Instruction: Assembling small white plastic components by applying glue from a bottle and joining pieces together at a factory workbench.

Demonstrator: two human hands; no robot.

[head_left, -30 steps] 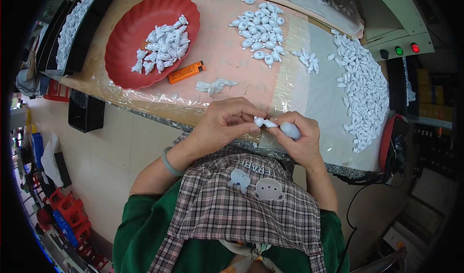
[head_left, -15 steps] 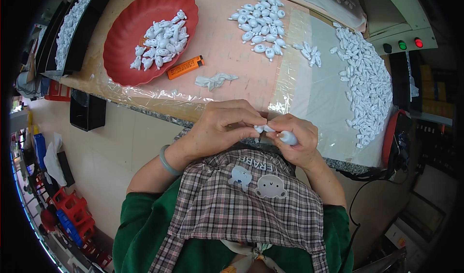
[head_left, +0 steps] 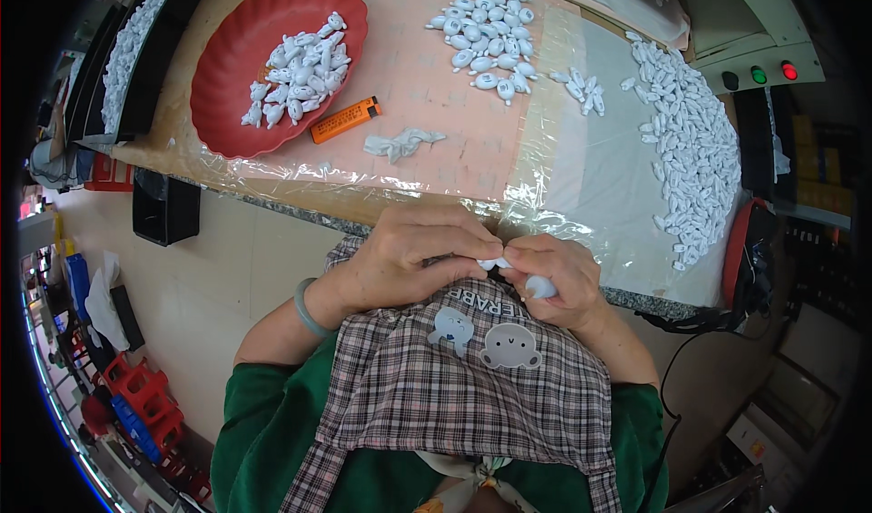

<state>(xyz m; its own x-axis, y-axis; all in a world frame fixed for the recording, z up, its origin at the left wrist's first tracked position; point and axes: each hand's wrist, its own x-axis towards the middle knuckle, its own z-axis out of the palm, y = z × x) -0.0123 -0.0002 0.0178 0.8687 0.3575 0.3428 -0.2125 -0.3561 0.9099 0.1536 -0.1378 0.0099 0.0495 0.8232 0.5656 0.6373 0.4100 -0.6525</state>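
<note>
In front of my apron, my left hand (head_left: 422, 254) is closed, its thumb and fingers pinching a small white plastic piece (head_left: 493, 263). My right hand (head_left: 565, 275) meets it from the other side, thumb and finger closed on the same piece. A larger, smooth, rounded white thing (head_left: 541, 287) sticks out of my right palm; its kind is hidden by the fingers. Beyond my hands, a group of egg-shaped white parts (head_left: 486, 36) lies on the pink sheet. A few slim white parts (head_left: 581, 91) lie right of it, and a big heap of them (head_left: 688, 154) spreads farther right.
A red scalloped bowl (head_left: 213, 104) of assembled-looking white figures stands at the far left. Near it lie an orange lighter (head_left: 345, 120) and a crumpled white scrap (head_left: 402, 142). A machine panel with green and red lights (head_left: 772, 74) stands far right. A black bin (head_left: 166, 207) is below the table.
Both hands have come slightly closer to my body, still pinching the small white piece. My fingertips have drawn tighter round it, and the rounded white thing in my right palm sits lower.
</note>
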